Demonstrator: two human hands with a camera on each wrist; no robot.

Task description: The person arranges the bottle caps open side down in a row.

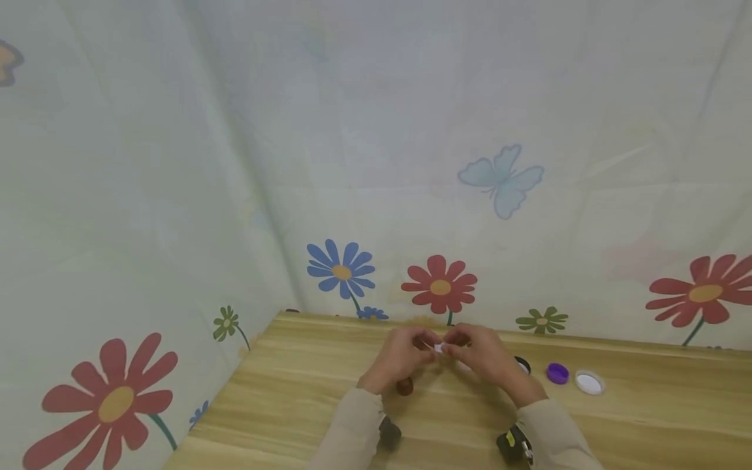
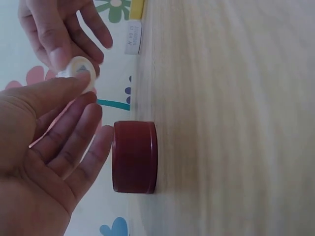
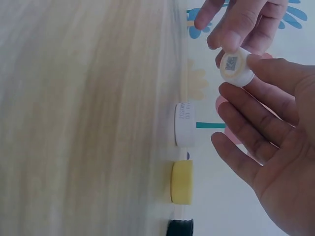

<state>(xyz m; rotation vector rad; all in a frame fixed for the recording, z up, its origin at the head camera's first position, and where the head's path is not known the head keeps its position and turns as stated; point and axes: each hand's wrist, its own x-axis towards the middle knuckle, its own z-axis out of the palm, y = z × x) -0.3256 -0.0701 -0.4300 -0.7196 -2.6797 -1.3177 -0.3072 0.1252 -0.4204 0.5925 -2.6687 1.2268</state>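
Both hands meet over the back of the table around a small white round cap point(image 1: 438, 348). My left hand point(image 1: 402, 352) pinches it from the left. On the other side my right hand point(image 1: 483, 356) pinches it between thumb and fingers. In the right wrist view the white cap point(image 3: 237, 68) turns a face with a square printed code to the camera. The other fingers of each hand are spread loosely. A dark red round container point(image 2: 135, 157) stands on the table by the left hand.
On the table beyond the hands are a white round piece with printed digits point(image 3: 185, 125), a yellow one point(image 3: 182, 182) and a black one point(image 3: 180, 227). Farther right lie a purple lid point(image 1: 557, 373) and a white-centred round lid point(image 1: 590, 383). A flowered cloth point(image 1: 376, 163) hangs behind.
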